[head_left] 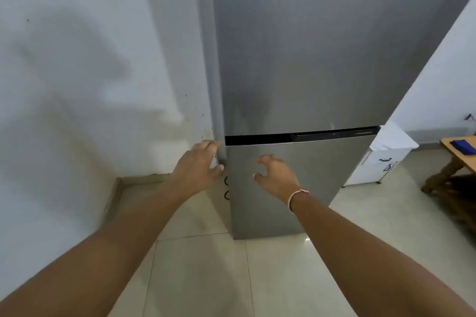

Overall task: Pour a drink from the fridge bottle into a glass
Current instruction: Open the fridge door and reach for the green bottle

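A tall silver fridge (309,59) stands straight ahead with both doors closed; a dark gap separates its upper door from its lower door (296,188). My left hand (198,167) curls its fingers around the fridge's left edge, just below that gap. My right hand (278,175) hovers in front of the lower door with its fingers spread and curled, holding nothing; a thin band circles its wrist. No bottle or glass is in sight.
A white wall (90,72) runs close along the fridge's left side. A white cabinet (381,162) stands to the right of the fridge, and a wooden table (461,159) with a blue cloth (463,147) sits at the far right. Pale floor tiles (231,278) lie underfoot.
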